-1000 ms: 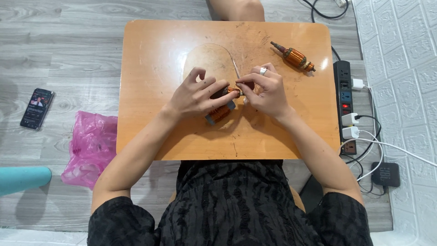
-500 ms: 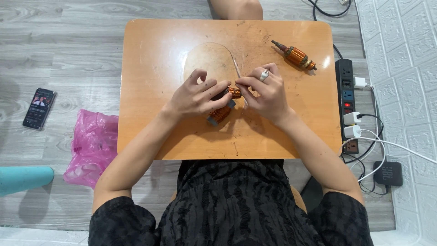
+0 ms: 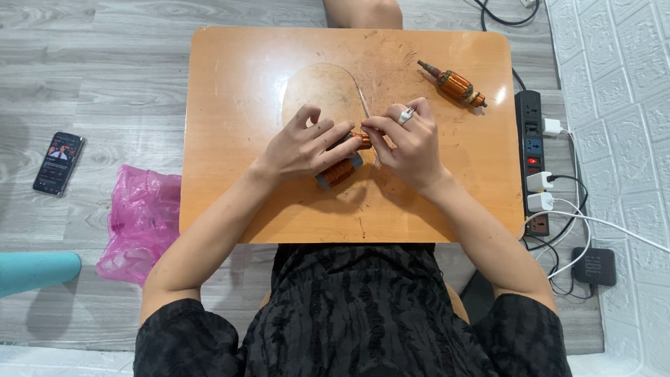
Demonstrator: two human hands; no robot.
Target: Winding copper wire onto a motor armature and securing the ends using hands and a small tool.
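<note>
A small motor armature (image 3: 340, 169) wound with copper wire lies at the middle of the orange table (image 3: 230, 139). My left hand (image 3: 303, 146) lies over it and grips its body. My right hand (image 3: 408, 143), with a ring on one finger, pinches the armature's copper end next to the left fingertips. A thin wire (image 3: 363, 105) runs up from that spot and loops over the tabletop. A second copper-wound armature (image 3: 453, 85) lies apart at the table's far right.
A power strip (image 3: 534, 150) with white plugs and cables lies on the floor to the right, with a black adapter (image 3: 593, 265). A phone (image 3: 58, 163) and a pink plastic bag (image 3: 139, 220) lie on the floor to the left. A teal object (image 3: 35, 272) sits at the left edge.
Both hands stay on the armature; the fingers have shifted slightly around its copper end. The second armature has not moved.
</note>
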